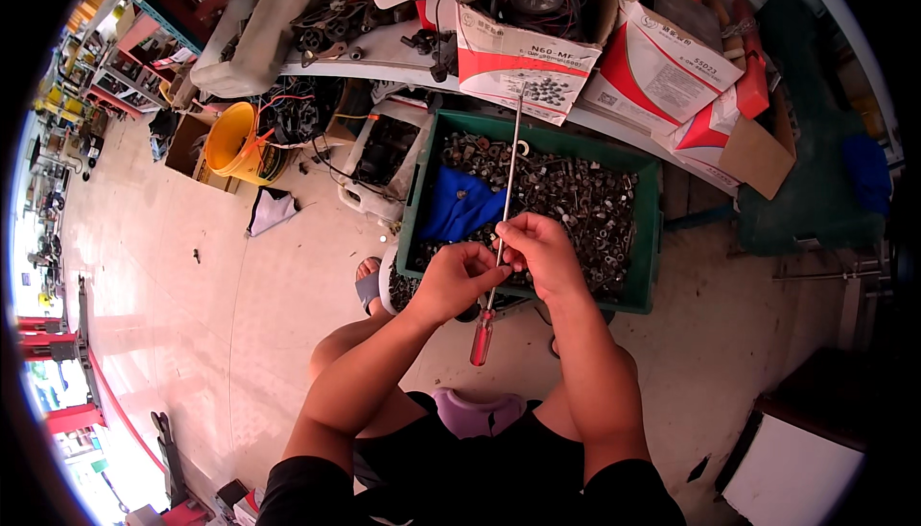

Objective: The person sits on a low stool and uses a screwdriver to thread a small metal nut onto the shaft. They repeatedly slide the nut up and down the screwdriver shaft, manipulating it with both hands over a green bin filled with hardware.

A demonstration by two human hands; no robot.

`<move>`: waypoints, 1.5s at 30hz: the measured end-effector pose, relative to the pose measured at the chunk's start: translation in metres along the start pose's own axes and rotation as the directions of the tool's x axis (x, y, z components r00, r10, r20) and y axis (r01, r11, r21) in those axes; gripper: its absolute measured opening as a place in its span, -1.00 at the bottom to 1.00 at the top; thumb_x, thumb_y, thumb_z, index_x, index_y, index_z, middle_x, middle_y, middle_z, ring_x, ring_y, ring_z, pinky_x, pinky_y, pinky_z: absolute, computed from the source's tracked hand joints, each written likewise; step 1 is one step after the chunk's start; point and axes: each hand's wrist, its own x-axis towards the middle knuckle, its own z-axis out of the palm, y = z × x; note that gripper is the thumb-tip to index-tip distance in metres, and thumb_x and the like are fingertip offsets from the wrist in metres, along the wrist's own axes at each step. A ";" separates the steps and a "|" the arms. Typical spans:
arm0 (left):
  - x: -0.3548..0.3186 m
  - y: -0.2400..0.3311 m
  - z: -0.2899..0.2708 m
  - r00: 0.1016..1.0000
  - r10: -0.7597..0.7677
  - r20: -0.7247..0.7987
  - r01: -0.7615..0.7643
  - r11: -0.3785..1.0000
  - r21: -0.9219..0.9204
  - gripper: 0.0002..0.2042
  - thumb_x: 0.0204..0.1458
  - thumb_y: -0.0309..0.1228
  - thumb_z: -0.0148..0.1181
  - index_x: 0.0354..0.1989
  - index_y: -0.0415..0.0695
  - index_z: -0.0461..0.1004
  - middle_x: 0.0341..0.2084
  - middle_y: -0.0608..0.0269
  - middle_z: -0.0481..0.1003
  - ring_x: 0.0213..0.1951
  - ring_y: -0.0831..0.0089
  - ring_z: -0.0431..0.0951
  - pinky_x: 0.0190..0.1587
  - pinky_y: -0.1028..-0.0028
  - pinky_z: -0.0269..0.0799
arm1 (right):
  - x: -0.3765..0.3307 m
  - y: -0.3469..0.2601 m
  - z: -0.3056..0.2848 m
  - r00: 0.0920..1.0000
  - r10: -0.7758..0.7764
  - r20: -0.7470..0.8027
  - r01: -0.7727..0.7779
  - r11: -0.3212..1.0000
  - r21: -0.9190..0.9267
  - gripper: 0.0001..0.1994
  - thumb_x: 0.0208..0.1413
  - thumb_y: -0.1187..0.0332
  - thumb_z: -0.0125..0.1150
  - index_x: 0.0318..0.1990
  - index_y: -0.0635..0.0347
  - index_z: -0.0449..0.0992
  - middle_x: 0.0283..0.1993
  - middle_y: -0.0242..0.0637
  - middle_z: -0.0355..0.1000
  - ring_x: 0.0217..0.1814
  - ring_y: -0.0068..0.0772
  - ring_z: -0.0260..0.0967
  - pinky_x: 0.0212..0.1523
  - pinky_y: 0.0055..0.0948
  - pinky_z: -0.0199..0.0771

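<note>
Head view: left hand (459, 277) and right hand (542, 253), fingers pinching a long screwdriver (501, 229) over green crate (652, 238); nuts (576, 205) mostly unsorted.

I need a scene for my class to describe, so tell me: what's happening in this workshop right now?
A seated person holds a long screwdriver with a red handle in front of them. Both the left hand and the right hand grip its thin shaft, with the handle hanging down and the tip pointing up and away. Just beyond the hands sits a green crate full of small metal nuts and similar parts, with a blue cloth lying in it. Cardboard boxes crowd the bench behind.
</note>
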 end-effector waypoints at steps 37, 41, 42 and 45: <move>-0.005 0.005 0.004 0.988 -0.116 0.102 0.153 0.838 -0.524 -0.87 0.21 -0.44 0.22 -0.25 -0.19 0.41 -0.50 0.33 0.46 -0.58 0.56 0.48 -0.56 0.57 0.37 | -0.003 0.005 0.016 0.998 -0.066 -0.009 0.066 0.987 0.146 -0.81 0.29 0.32 0.15 -0.20 0.28 0.53 -0.38 -0.38 0.48 -0.46 -0.69 0.30 -0.46 -0.63 0.31; -0.004 0.000 0.002 0.987 -0.154 0.055 0.161 0.855 -0.494 -0.86 0.17 -0.48 0.27 -0.27 -0.21 0.40 -0.47 0.29 0.49 -0.58 0.50 0.53 -0.51 0.53 0.49 | -0.002 0.005 0.017 0.998 -0.051 -0.033 0.055 0.991 0.124 -0.84 0.26 0.33 0.22 -0.21 0.25 0.52 -0.41 -0.43 0.46 -0.47 -0.71 0.28 -0.46 -0.67 0.26; -0.004 -0.001 0.002 0.986 -0.163 0.046 0.164 0.855 -0.491 -0.86 0.17 -0.48 0.26 -0.27 -0.21 0.40 -0.47 0.27 0.50 -0.56 0.48 0.56 -0.49 0.52 0.53 | -0.002 0.005 0.016 0.998 -0.057 -0.027 0.060 0.991 0.119 -0.84 0.26 0.32 0.23 -0.21 0.25 0.52 -0.42 -0.44 0.45 -0.47 -0.71 0.27 -0.46 -0.67 0.25; -0.005 -0.002 0.000 0.982 -0.184 0.046 0.182 0.844 -0.505 -0.87 0.18 -0.48 0.24 -0.27 -0.23 0.41 -0.43 0.22 0.52 -0.49 0.43 0.59 -0.43 0.47 0.60 | 0.001 0.008 0.012 0.998 -0.067 0.010 0.066 0.993 0.098 -0.84 0.25 0.31 0.24 -0.21 0.22 0.52 -0.40 -0.47 0.45 -0.46 -0.71 0.28 -0.43 -0.67 0.27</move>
